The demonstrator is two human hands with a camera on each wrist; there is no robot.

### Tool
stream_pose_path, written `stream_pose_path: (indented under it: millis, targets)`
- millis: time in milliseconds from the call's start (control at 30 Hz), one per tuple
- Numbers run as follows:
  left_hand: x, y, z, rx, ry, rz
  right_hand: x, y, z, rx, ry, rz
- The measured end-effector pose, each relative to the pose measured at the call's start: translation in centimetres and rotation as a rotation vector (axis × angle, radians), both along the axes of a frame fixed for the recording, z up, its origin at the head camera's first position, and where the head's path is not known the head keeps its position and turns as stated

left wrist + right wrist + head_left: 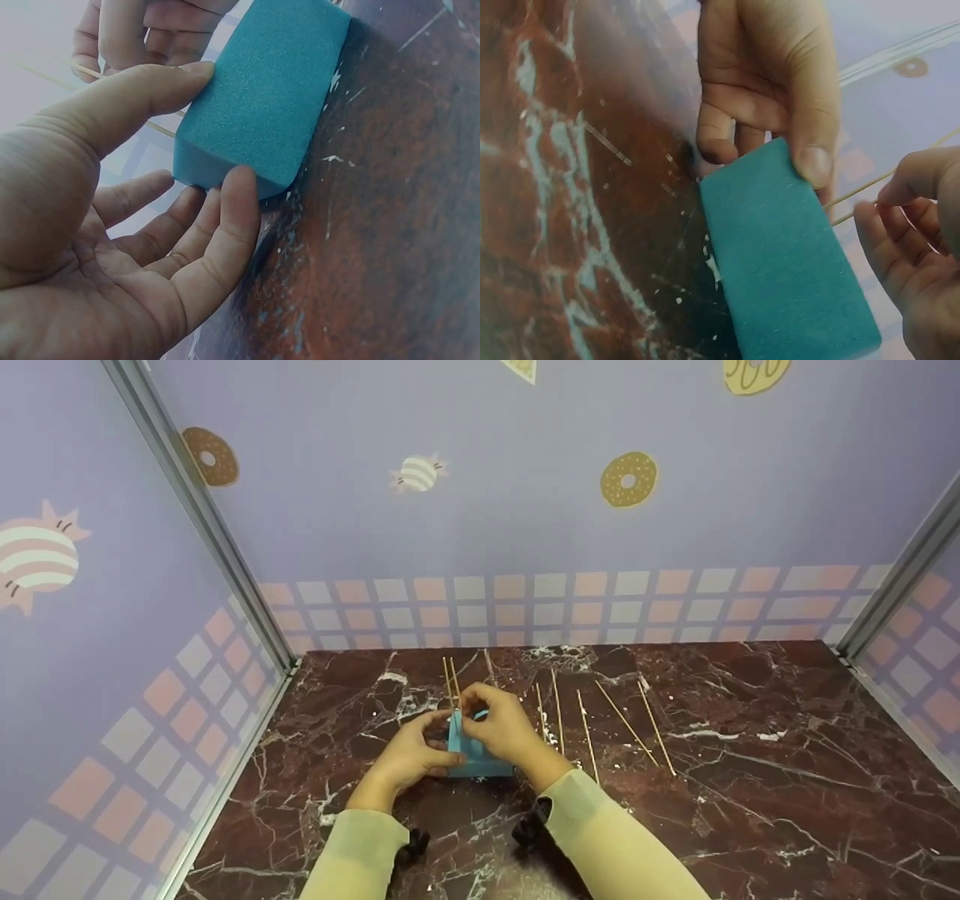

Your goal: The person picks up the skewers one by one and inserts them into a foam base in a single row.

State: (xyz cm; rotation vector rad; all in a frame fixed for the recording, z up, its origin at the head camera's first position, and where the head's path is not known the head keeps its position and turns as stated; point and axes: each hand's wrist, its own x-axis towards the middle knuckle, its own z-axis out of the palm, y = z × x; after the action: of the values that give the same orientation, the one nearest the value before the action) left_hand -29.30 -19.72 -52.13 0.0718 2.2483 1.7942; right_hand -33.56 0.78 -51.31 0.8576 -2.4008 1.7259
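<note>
A light-blue block (pixel 484 767), foam-like in the wrist views, rests on the marble-patterned table. My left hand (pixel 414 748) holds its left end, the thumb along the near face and the other fingers around the end, as the left wrist view shows on the block (pixel 262 90). Two thin wooden sticks (pixel 449 682) rise side by side from the block's top at that end. With thumb and forefinger, my right hand (pixel 922 202) pinches one stick low down, just above the block (pixel 780 255). Its fingers partly hide the sticks' lower parts in the head view.
Several loose thin sticks (pixel 586 731) lie spread on the table (pixel 765 810) to the right of the block, partly behind the right forearm. Small white crumbs lie around them. Patterned panels (pixel 510 532) enclose the table at the back and sides.
</note>
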Motion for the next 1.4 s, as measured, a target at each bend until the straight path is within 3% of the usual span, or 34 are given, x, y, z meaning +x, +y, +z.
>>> stream_pose_path:
  millis: [400, 1033, 1200, 1400]
  targets:
    - [0.3, 0.0, 0.3, 0.001, 0.005, -0.008, 0.2, -0.3, 0.1, -0.069, -0.037, -0.007]
    - [0.2, 0.0, 0.0, -0.005, -0.002, 0.003, 0.2, 0.4, 0.4, -0.037, -0.042, -0.011]
    - [0.1, 0.1, 0.0, -0.019, 0.002, 0.016, 0.6, 2.4, 1.5, -0.044, -0.059, -0.005]
    - [0.1, 0.1, 0.0, -0.015, 0.006, 0.028, 0.7, 7.2, 3.5, -0.069, -0.076, -0.056]
